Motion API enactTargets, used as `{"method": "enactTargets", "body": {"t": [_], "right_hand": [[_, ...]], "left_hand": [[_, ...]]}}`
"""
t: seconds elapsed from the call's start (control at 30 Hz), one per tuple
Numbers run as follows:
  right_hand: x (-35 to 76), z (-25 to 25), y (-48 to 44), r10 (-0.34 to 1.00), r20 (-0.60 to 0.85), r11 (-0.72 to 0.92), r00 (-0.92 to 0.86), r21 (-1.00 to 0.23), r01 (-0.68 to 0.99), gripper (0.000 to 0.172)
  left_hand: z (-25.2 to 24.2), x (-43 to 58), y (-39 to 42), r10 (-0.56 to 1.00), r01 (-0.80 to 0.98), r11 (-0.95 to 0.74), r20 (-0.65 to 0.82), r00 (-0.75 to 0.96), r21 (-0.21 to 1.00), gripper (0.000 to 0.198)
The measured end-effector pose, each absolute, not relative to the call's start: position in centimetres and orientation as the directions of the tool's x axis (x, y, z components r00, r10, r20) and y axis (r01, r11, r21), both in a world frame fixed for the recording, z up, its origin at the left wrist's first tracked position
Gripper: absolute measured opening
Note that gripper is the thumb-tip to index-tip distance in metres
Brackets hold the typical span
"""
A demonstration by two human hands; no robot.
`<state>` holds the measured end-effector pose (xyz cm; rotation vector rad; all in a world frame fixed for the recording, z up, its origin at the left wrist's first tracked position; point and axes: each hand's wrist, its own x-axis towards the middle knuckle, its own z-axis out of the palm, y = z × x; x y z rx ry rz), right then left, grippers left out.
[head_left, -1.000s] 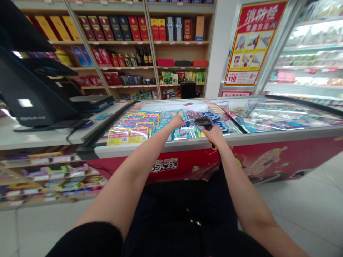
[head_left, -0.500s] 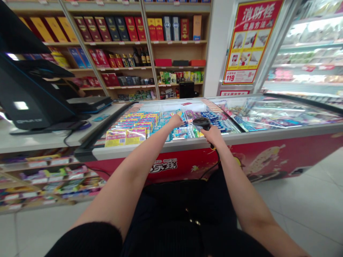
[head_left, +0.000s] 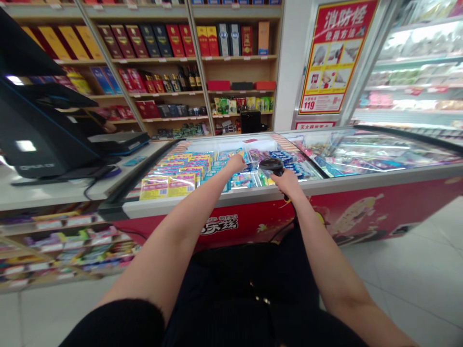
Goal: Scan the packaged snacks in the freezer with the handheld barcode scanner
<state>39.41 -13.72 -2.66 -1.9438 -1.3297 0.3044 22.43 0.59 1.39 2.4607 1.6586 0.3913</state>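
My right hand [head_left: 287, 183] is closed round the handle of a black barcode scanner [head_left: 272, 165], whose head points left. A dark cable runs down from the handle. My left hand [head_left: 237, 164] is closed, its fingers pinching a small, thin, flat item [head_left: 249, 167] in front of the scanner head; its kind is too small to make out. Both hands are over the chest freezer [head_left: 224, 198]. Through the glass beneath them show blue ice cream packs [head_left: 241, 180], and to the left lie rows of yellow and pink packs [head_left: 168, 185].
On the left a counter [head_left: 108, 180] carries a black checkout terminal [head_left: 39, 130] and a flat device [head_left: 119, 142]. Shelves of boxes and bottles [head_left: 162, 62] stand behind the freezer. A red poster [head_left: 333, 58] hangs on the wall, with a lit display cooler [head_left: 408, 77] at right.
The view has shifted slightly. An orange-white patch seen on the item in my left hand is gone, and the item now looks darker. Both hands keep nearly the same place.
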Motion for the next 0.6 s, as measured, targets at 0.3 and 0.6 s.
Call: {"method": "enactTargets", "body": {"t": [0.3, 0.6], "right_hand": [[38.92, -2.55, -13.55, 0.888, 0.201, -0.182, 0.415, -0.675, 0.715, 0.027], [39.18, -2.85, -13.57, 0.887, 0.180, -0.189, 0.426, -0.699, 0.690, 0.027]], "left_hand": [[1.30, 22.27, 0.66, 0.920, 0.880, -0.391, 0.149, 0.363, 0.271, 0.019], [1.13, 22.72, 0.70, 0.919, 0.884, -0.393, 0.146, 0.367, 0.254, 0.020]]}}
